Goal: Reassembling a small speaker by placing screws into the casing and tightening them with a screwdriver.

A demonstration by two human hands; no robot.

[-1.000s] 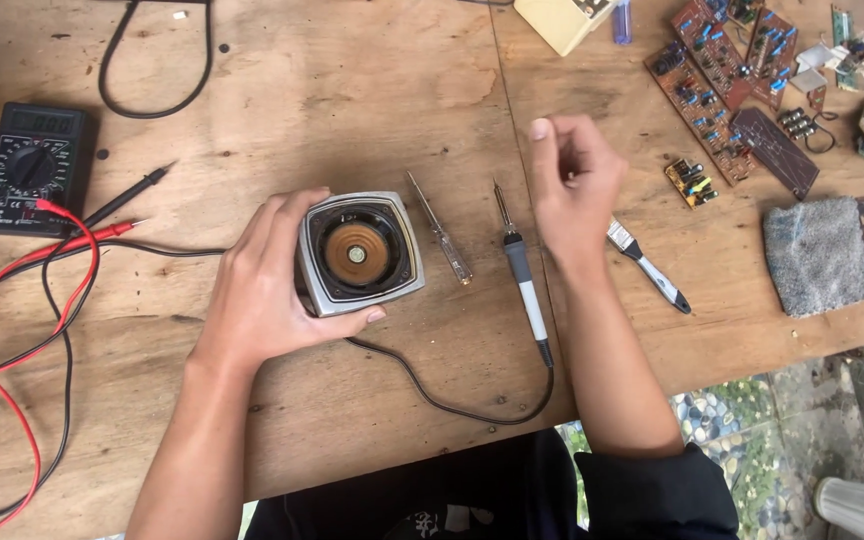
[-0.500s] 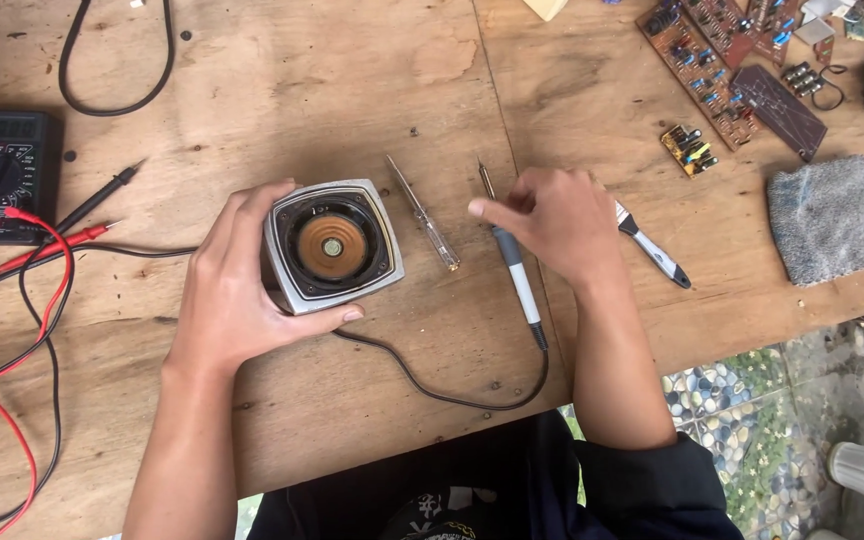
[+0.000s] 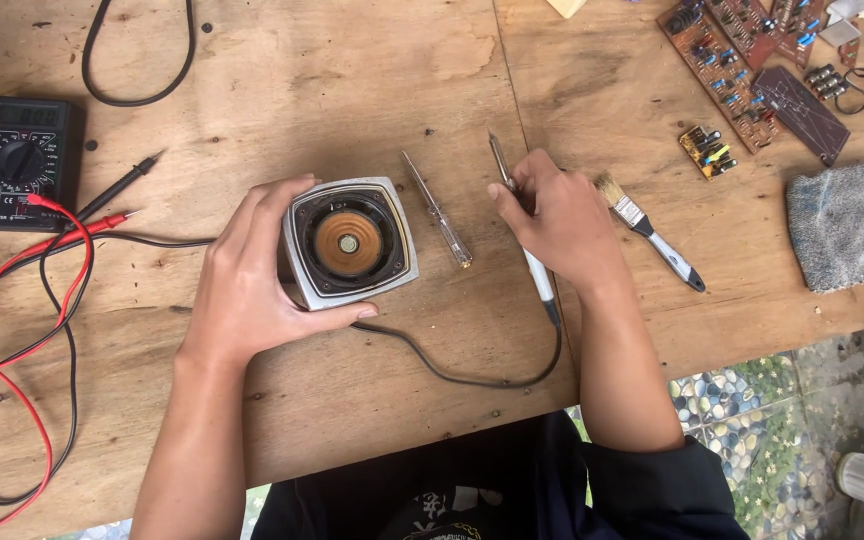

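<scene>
At the centre of the frame a small square speaker (image 3: 350, 243) sits cone-up on the plywood table (image 3: 352, 80), the left hand (image 3: 252, 275) curled around its left side, thumb along its lower edge. Just right of it, past a clear-handled screwdriver (image 3: 437, 210), the right hand (image 3: 552, 220) closes its fingers on a soldering iron (image 3: 522, 225), long axis running top to bottom, tip pointing up. Bare wood lies above; the table edge runs close below the wrists, with a brush (image 3: 652, 232) to the right.

I see open table (image 3: 352, 90) above the speaker (image 3: 350, 243); between my hands, a screwdriver (image 3: 437, 211) blocks the gap, and a paintbrush (image 3: 649, 232) lies just right of my right hand (image 3: 557, 220).
</scene>
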